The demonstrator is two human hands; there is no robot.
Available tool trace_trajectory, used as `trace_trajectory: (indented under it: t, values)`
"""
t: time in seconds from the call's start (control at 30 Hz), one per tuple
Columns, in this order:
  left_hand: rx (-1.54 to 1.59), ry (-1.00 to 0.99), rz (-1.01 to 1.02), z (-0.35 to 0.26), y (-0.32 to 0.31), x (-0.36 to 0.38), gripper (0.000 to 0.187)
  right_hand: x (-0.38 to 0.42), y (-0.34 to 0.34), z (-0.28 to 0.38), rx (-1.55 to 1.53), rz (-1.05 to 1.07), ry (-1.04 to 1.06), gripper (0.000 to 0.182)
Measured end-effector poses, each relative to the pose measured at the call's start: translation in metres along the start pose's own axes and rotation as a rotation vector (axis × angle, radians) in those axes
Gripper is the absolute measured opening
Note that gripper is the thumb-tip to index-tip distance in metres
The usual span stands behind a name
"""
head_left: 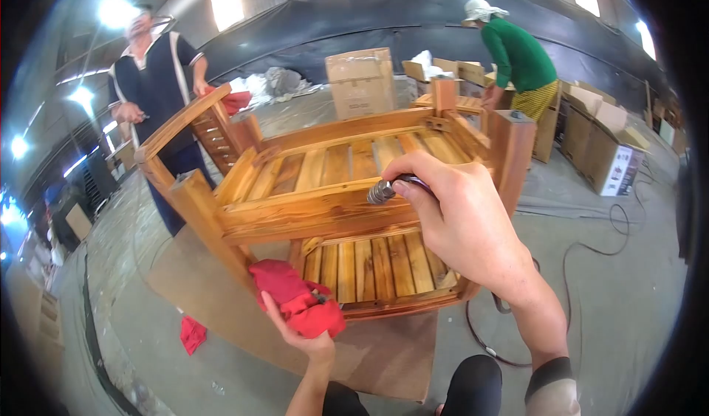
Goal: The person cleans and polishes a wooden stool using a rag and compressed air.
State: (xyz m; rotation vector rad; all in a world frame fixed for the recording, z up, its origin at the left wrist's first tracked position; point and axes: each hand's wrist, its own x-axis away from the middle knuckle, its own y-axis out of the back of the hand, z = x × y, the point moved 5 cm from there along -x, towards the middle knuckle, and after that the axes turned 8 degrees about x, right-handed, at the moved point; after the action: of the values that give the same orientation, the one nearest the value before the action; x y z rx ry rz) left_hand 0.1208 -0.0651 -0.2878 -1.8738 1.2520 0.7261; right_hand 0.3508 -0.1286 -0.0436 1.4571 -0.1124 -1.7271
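My left hand (pixel 306 342) is closed around a crumpled red cloth (pixel 299 298), held near the lower left leg of a wooden cart-like piece of furniture (pixel 310 213). My right hand (pixel 469 220) grips a ribbed metal hose coupler (pixel 384 190), whose tip points left in front of the upper rail. What lies inside the right palm is hidden. The furniture has an upper and a lower slatted shelf, square legs and a looped handle (pixel 166 132) at the left.
A brown cardboard sheet (pixel 369 361) lies under the furniture, with a red rag (pixel 193 335) nearby. A hose (pixel 565 283) snakes across the right floor. One person (pixel 162 84) stands left; another (pixel 524 58) bends near cardboard boxes (pixel 598 139). A tall carton (pixel 362 84) stands behind.
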Motion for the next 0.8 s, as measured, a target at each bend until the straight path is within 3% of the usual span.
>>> trace_trajectory:
  t: [0.23, 0.37, 0.47, 0.57, 0.67, 0.77, 0.8]
  values:
    - [-0.321, -0.083, -0.097, -0.016, 0.014, -0.009, 0.096, -0.040, -0.061, 0.059, -0.065, 0.119, 0.198, 0.009]
    - [-0.268, -0.095, -0.136, -0.012, 0.020, -0.008, 0.087, -0.063, -0.100, 0.093, -0.090, 0.163, 0.294, 0.012]
    - [-0.259, -0.062, -0.114, -0.004, 0.025, -0.003, 0.082, -0.074, -0.110, 0.118, -0.092, 0.184, 0.375, 0.012]
    - [-0.378, -0.159, -0.117, -0.016, 0.020, -0.011, 0.080, -0.082, -0.120, 0.134, 0.022, 0.311, 0.428, 0.010]
    - [-0.275, -0.094, -0.176, -0.010, 0.025, -0.011, 0.075, -0.080, -0.122, 0.138, 0.020, 0.197, 0.504, 0.010]
    - [-0.499, -0.194, -0.180, -0.015, 0.032, -0.015, 0.069, -0.084, -0.121, 0.138, 0.069, 0.276, 0.486, 0.010]
    - [-0.391, -0.216, -0.243, -0.014, 0.038, -0.018, 0.067, -0.084, -0.119, 0.137, 0.065, 0.280, 0.473, 0.009]
